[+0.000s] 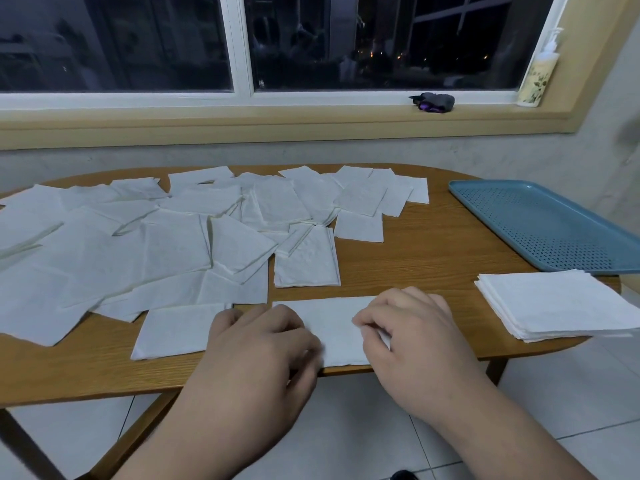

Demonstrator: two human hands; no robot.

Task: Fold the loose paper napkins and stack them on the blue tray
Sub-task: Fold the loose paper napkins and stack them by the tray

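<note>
The napkin [334, 327] being folded lies at the desk's [433, 244] near edge, under both hands. The left hand [256, 344], knuckles up and fingers bent, rests on its left part, though I cannot tell whether that grip pinches the paper, while the right hand [412, 336] has its grip closed on the napkin's right edge, thumb against fingers. To the right sits one stack of folded napkins [554, 306], just nearer than the one blue tray [540, 220]; loose napkins [173, 237], too overlapped to count, cover the desk's left and far side.
</note>
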